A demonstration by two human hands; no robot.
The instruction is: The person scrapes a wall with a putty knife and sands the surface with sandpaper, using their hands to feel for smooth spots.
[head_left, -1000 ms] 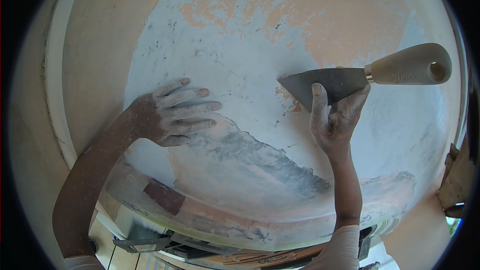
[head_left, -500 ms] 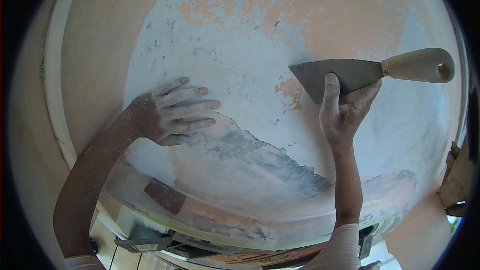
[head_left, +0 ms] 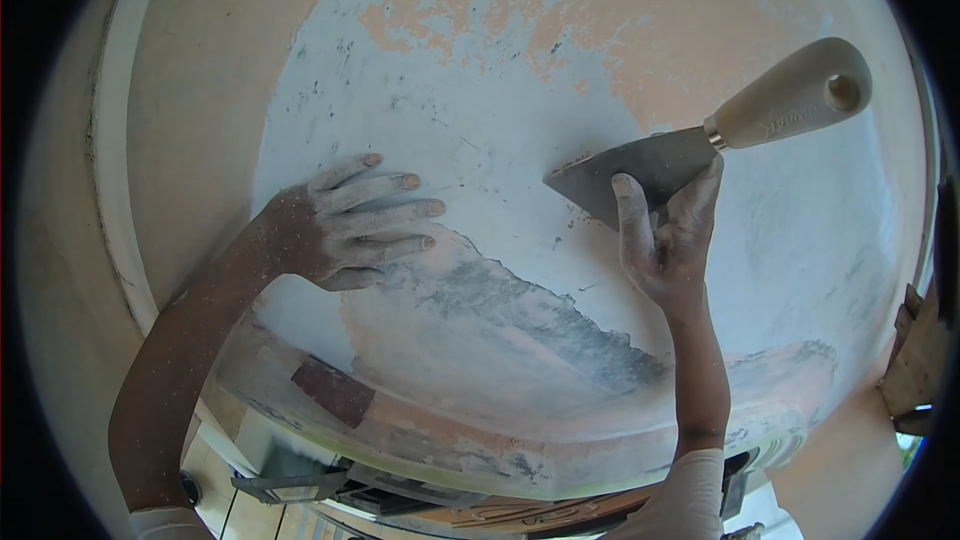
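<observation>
The right hand [head_left: 675, 250] is pinching the metal blade of the scraper [head_left: 690, 152], with the thumb on the front and the other fingers mostly hidden behind it. The scraper is in front of the wall [head_left: 450, 130], and its handle [head_left: 790, 95] tips up to the right. I can't tell if the blade touches the wall. The left hand [head_left: 340, 228] lies on the wall, its dusty fingers spread apart. A rough gray patch [head_left: 540, 310] sits between the two arms. Past the wall's bottom edge is some floor [head_left: 245, 512].
</observation>
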